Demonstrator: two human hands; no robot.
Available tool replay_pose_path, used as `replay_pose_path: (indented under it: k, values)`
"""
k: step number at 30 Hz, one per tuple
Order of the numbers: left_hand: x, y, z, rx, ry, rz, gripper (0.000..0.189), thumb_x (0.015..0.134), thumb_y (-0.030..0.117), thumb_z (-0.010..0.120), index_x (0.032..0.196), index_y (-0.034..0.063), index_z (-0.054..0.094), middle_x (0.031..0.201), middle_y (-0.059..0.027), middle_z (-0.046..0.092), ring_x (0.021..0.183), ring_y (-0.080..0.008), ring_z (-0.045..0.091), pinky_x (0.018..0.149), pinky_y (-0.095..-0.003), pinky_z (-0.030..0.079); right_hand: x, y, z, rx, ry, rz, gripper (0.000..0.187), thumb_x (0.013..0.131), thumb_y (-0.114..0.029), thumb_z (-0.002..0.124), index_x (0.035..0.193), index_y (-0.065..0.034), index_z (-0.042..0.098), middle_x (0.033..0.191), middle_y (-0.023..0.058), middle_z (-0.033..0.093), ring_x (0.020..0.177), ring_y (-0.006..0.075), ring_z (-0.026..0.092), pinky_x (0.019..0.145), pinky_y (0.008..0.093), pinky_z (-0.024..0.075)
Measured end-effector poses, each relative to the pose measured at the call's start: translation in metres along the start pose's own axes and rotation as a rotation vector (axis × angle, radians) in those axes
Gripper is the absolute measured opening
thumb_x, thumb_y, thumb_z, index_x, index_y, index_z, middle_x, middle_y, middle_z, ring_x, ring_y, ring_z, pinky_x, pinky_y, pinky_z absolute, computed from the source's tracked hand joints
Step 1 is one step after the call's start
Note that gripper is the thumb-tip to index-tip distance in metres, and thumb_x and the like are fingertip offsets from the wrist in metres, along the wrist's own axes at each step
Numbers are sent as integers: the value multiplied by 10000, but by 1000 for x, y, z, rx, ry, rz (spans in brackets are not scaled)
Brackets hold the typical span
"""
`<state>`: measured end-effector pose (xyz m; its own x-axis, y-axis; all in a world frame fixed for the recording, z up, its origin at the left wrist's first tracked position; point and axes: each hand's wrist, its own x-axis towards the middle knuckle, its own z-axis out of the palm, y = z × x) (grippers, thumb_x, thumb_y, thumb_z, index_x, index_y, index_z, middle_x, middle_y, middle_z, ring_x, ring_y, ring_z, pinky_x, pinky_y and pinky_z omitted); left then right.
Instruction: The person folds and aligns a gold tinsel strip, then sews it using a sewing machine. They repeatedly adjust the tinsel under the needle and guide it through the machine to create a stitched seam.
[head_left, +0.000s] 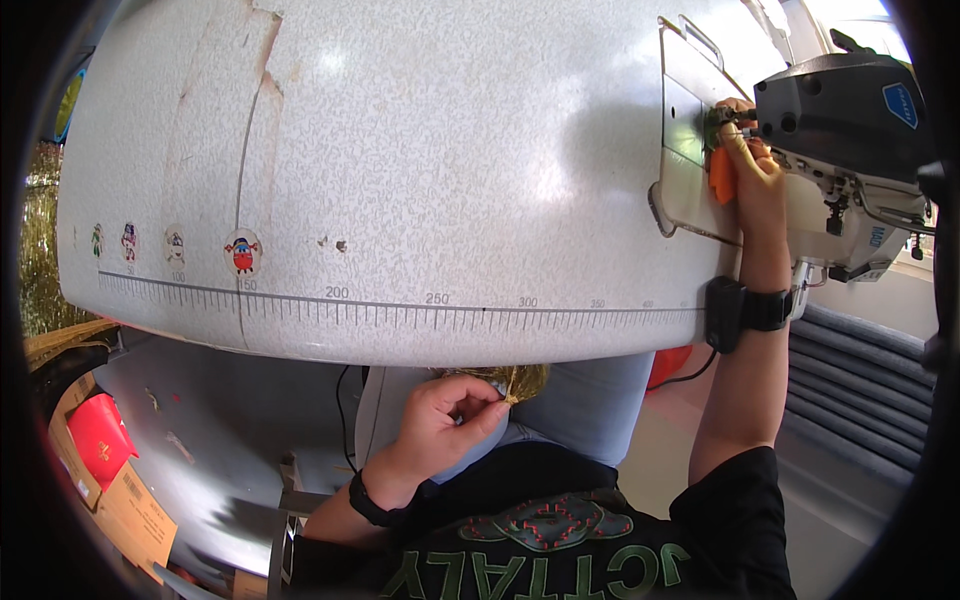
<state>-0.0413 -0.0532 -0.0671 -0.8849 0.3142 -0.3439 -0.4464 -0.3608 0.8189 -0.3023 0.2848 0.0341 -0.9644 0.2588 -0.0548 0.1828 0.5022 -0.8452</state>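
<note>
At the right, a sewing machine (832, 105) stands on the speckled white table. My right hand (754, 169) is at its needle area, fingers closed around small pieces by the presser foot (724, 116). Orange material (722, 176) hangs from beneath that hand, and a bit of green material (712, 135) lies under the foot; the fingers partly hide both. Below the table's front edge, over my lap, my left hand (454, 420) pinches a gold tinsel-like bundle (529, 381) between thumb and forefinger. The table edge hides part of the bundle.
A ruler scale (390, 306) and round cartoon stickers (244, 253) run along the table's front. Gold tinsel material (41, 247) hangs beyond the left end. Cardboard boxes (139, 517) and a red packet (101, 439) are at lower left. Grey rolls (862, 390) lie at right.
</note>
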Motion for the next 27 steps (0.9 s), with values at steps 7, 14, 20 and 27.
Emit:
replay_pose_path:
  k: [7,14,20,27]
  values:
    - [0,1,1,-18,8,7,71,944,30,758,924,3,695,723,52,637,624,13,535,558,-192,417,0,4,0,-41,2,0,220,1016,-243,725,979,-27,742,870,10,682,753,69,610,672,217,472]
    - [-1,1,1,30,13,13,67,938,21,760,922,1,697,724,51,638,628,12,538,559,-188,418,2,4,0,-107,14,-3,239,1019,-250,724,999,-14,751,875,6,690,751,66,601,674,212,460]
    - [-3,3,1,39,45,10,71,932,15,762,916,-4,695,722,48,641,622,12,535,556,-187,418,3,4,1,-86,-10,2,230,1016,-246,729,1028,-18,747,888,7,694,764,65,610,673,216,468]
    - [-4,3,-1,68,88,32,85,916,12,775,900,-2,692,704,31,642,591,1,522,536,-196,404,2,6,-1,-60,-2,-7,266,1022,-289,720,1028,-24,742,884,15,699,748,64,615,663,222,473]
